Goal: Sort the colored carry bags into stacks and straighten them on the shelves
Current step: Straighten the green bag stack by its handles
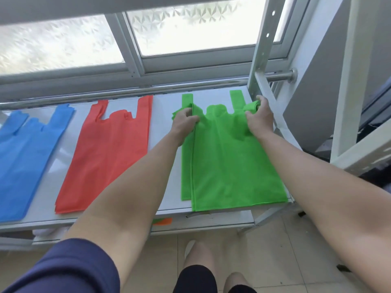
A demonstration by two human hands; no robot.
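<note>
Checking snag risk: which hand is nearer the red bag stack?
Left. The left hand grips the green bag on the side facing the red bag stack; the right hand grips its far side.

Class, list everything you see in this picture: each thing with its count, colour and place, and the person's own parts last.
blue bags: one stack, blue, left end of the shelf.
red bags: one stack, red, middle of the shelf.
green bags: at least two, green, right end of the shelf, top one askew.
shelf: one, pale grey, under all the bags.
window: two frosted panes, pale frame, behind the shelf.
upright post: one, white with holes, right of the green bags.
left hand: one, grips the top green bag's left shoulder.
right hand: one, grips its right handle.
</note>
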